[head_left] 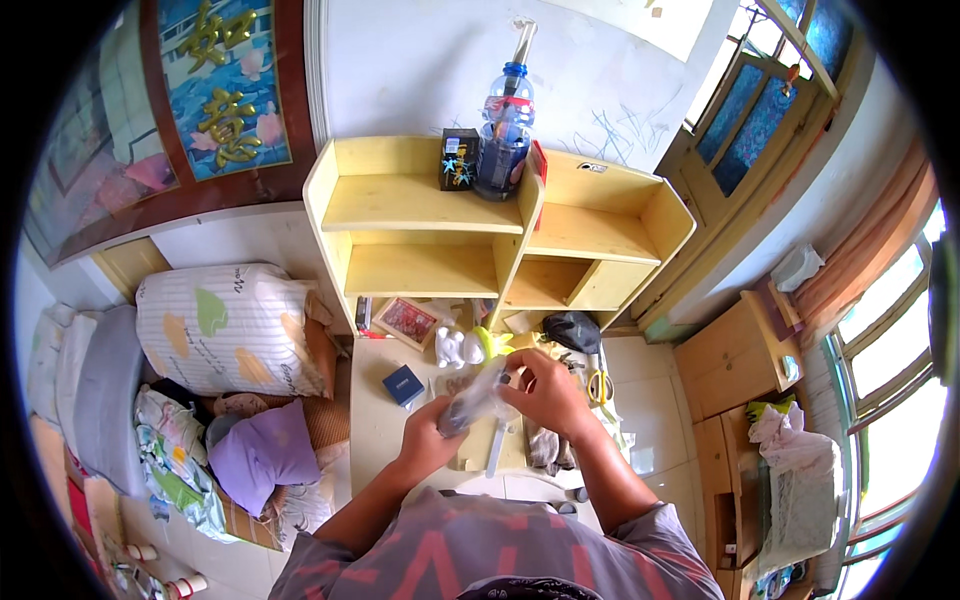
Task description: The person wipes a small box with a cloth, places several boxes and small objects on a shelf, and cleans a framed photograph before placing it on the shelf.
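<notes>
Over the desk my left hand (428, 438) is closed round a clear plastic bag (484, 394) with something dark in its lower part; its exact kind is hard to make out. At the bag's upper right end, my right hand (550, 392) is closed, thumb and fingers pinching the plastic. Left of the hands lies a small dark blue box (403, 385). Just beyond them stand a white figurine (452, 348) and a yellow-green object (490, 344). Yellow-handled scissors (599, 386) lie to the right of my right hand.
A cream desk (375, 450) carries a shelf unit (420, 205) at its back, with a big plastic bottle (503, 140) and a black box (459, 160) on top. A framed picture (408, 322), a black pouch (572, 331) and dark cloth (545, 447) lie on the desk.
</notes>
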Demonstrator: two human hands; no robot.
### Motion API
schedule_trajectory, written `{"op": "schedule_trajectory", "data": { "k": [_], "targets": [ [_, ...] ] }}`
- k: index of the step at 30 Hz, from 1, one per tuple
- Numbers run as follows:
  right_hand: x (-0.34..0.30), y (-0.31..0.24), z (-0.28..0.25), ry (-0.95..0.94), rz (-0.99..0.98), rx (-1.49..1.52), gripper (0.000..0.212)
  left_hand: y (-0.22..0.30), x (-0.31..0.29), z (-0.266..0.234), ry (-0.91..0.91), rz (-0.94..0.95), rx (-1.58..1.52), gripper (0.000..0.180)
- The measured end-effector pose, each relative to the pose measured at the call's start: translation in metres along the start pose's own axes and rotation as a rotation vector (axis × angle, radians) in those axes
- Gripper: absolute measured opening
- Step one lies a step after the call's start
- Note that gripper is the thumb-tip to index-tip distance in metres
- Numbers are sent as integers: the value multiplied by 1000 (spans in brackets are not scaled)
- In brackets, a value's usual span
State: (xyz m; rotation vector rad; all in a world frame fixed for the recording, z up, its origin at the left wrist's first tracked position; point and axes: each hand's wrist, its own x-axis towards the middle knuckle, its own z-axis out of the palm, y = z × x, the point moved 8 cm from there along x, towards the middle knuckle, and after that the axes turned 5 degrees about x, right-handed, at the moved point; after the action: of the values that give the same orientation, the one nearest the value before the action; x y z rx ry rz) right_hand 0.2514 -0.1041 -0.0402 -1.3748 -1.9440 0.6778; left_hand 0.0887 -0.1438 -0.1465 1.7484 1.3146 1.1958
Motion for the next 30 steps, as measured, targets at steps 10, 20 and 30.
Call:
{"op": "schedule_trajectory", "data": {
  "k": [10, 20, 30],
  "targets": [
    [23, 13, 56, -253, -36, 254, 27, -29, 22, -7, 42, 18, -23, 33],
    [68, 28, 26, 36, 73, 43, 21, -57, 50, 0, 0, -117, -208, 39],
    [236, -31, -132, 755, -260, 357, 27, -114, 43, -26, 172, -488, -421, 34]
  ]
}}
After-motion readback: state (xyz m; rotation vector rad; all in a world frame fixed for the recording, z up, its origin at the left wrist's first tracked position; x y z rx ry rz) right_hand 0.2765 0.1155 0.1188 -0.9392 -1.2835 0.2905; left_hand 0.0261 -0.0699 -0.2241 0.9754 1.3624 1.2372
